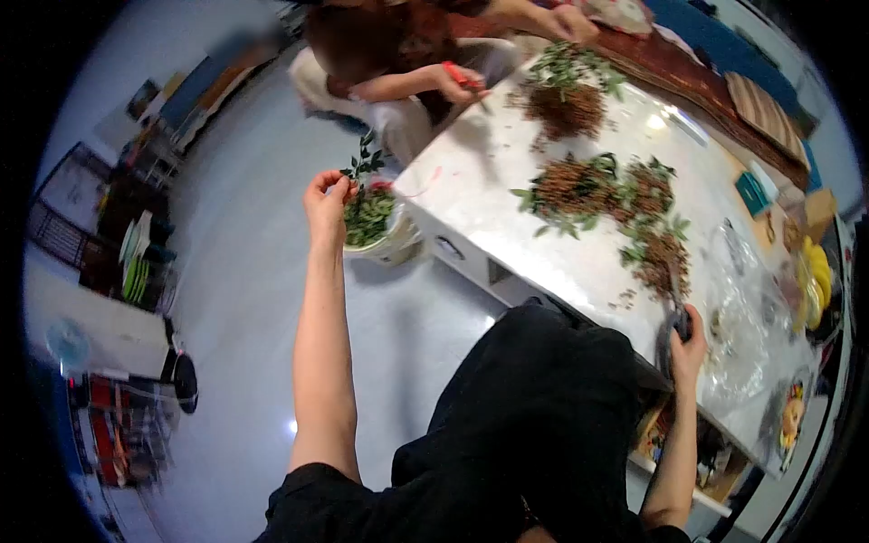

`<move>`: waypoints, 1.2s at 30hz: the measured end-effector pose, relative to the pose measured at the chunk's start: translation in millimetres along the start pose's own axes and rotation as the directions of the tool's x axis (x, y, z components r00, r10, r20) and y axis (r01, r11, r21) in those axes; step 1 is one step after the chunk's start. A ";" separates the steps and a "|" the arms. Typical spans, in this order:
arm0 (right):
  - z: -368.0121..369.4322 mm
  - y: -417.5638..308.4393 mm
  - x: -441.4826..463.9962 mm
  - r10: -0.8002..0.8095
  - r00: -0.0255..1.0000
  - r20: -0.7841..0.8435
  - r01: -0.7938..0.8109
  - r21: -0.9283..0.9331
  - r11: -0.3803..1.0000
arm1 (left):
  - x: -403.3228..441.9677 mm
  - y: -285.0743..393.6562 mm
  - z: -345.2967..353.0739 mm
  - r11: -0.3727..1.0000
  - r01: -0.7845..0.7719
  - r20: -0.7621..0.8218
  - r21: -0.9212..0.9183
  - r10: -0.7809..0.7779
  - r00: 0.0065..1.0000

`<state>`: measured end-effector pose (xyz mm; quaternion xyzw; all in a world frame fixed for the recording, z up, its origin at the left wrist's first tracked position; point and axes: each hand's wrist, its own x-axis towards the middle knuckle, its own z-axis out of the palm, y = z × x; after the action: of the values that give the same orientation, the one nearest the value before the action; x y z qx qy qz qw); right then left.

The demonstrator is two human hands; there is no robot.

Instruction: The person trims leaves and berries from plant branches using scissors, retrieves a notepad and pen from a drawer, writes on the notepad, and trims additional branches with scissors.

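My left hand (328, 197) is closed on a leafy green sprig (365, 163), held over a pale bucket (398, 242) of green leaves (368, 220) beside the table. At the table's near right side, my right hand (690, 346) grips dark-handled scissors (674, 330), whose blades point at a bunch of small brown fruits (659, 264). Further back on the white table (480, 204) lie more brown bunches with green leaves (572, 188).
Across the table's far left corner, a person (407, 86) holds red-handled scissors (462, 77) near another brown bunch (566, 110). Clear plastic bags (747, 330), a green box (751, 195) and bananas (815, 276) are at the right.
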<state>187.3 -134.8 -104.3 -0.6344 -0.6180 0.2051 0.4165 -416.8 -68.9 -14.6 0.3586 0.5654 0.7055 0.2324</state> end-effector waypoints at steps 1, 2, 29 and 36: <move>0.5 2.3 0.2 0.053 0.998 0.027 -0.056 0.111 0.992 | 10.4 -13.5 -24.2 1.000 0.000 -0.086 0.027 0.002 0.996; 1.9 5.2 0.0 0.030 0.999 0.030 -0.034 0.111 0.993 | 22.3 -30.5 -45.9 1.000 -0.004 -0.101 0.031 0.007 0.995; -2.0 -26.8 -6.8 0.178 0.983 -0.035 -0.181 -0.099 0.978 | -100.9 -13.5 313.5 0.604 -0.715 0.689 0.354 0.349 0.636; -5.5 -33.1 -6.1 0.177 0.984 -0.014 -0.178 -0.081 0.981 | -111.2 -24.1 359.6 0.353 -0.853 0.811 0.384 0.311 0.495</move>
<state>170.3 -145.9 -76.8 -0.7043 -0.5654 0.2138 0.3722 -71.6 82.5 -27.7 0.8143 0.5099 0.2703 -0.0629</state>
